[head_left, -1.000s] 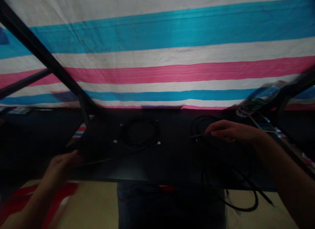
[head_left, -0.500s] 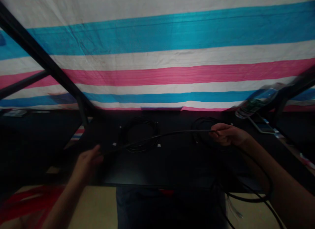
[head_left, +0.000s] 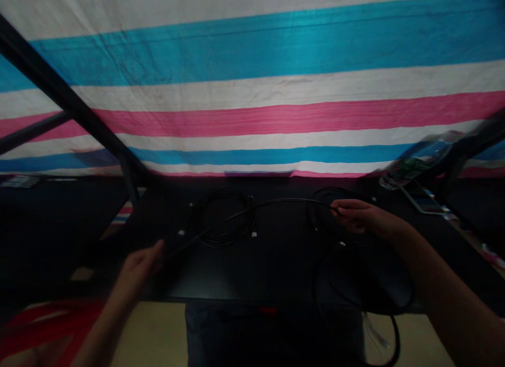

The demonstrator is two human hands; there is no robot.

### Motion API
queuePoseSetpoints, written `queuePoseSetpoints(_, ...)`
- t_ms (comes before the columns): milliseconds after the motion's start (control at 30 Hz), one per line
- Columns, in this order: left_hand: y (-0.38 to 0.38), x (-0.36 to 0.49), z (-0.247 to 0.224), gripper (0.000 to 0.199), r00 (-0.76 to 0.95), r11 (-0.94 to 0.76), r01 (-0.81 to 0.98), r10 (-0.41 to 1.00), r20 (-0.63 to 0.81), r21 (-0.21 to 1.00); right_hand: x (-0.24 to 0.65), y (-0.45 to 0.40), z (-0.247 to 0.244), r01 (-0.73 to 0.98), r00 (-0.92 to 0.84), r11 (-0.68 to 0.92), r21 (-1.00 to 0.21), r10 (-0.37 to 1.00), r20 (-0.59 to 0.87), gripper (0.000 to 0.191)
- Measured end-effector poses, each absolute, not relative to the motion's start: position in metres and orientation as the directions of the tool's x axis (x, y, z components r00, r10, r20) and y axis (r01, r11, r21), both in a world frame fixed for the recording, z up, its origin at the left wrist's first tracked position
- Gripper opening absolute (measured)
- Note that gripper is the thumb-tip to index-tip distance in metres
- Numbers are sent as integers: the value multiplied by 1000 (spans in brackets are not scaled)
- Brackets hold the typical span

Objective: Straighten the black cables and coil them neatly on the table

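A black cable (head_left: 282,200) runs between my two hands above the dark table. My left hand (head_left: 140,264), blurred, is closed on its left stretch near the front left. My right hand (head_left: 355,215) pinches the cable between thumb and fingers on the right. From there more of it hangs in loops past the table's front edge. Below the stretched part lies a coiled black cable (head_left: 224,243) with small white pieces around it. Another coiled black cable (head_left: 313,220) is partly hidden behind my right hand.
A plastic bottle (head_left: 420,159) lies tilted at the back right, beside a phone (head_left: 424,199). Dark metal bars (head_left: 94,128) slant up at the left before a striped sheet (head_left: 252,120). Something red (head_left: 51,330) is at the lower left. Loose wires (head_left: 374,333) hang under the table edge.
The cable between my hands has gone from nearly straight to more bowed. My right hand has shifted slightly left, and the hanging loops on the right have swung lower and left.
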State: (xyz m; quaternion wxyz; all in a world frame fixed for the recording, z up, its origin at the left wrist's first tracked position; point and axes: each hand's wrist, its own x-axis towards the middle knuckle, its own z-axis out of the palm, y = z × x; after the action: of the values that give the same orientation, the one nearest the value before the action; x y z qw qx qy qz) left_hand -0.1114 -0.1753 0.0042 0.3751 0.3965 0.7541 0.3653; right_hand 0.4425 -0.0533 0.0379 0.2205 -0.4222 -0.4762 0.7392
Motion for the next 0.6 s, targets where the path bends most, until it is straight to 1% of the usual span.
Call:
queuePoseSetpoints(67,-181,-131,9,63,-397,459,451,871,-289,765,450,-55,51,105,-471,-429,-897,773,-425,24)
queuePoseSetpoints(100,-183,-138,13,65,-352,475,495,875,-332,727,452,-56,58,124,-447,-424,-897,783,-432,23)
queuePoseSetpoints(167,-186,-143,24,70,-243,517,564,849,-469,644,451,-57,71,164,-428,-411,-897,790,-440,22)
queuePoseSetpoints(233,-188,-137,36,71,-128,578,558,769,-626,596,445,-57,81,175,-413,-384,-907,807,-422,21)
queuePoseSetpoints(300,-193,-125,45,76,63,651,507,627,-777,566,437,-55,87,156,-395,-347,-925,836,-381,20)
queuePoseSetpoints(333,-195,-118,48,80,168,676,484,551,-817,555,432,-54,89,148,-396,-330,-932,844,-362,20)
queuePoseSetpoints(400,-198,-107,47,84,323,697,460,446,-835,550,425,-51,90,140,-426,-304,-942,841,-335,21)
queuePoseSetpoints(433,-199,-104,44,84,352,693,457,435,-829,558,422,-50,90,138,-446,-296,-945,834,-326,22)
queuePoseSetpoints(533,-195,-93,32,74,362,620,464,520,-774,633,417,-47,88,137,-488,-293,-946,811,-321,24)
queuePoseSetpoints(600,-191,-77,27,61,343,522,464,639,-688,716,410,-48,87,149,-517,-289,-946,793,-324,25)
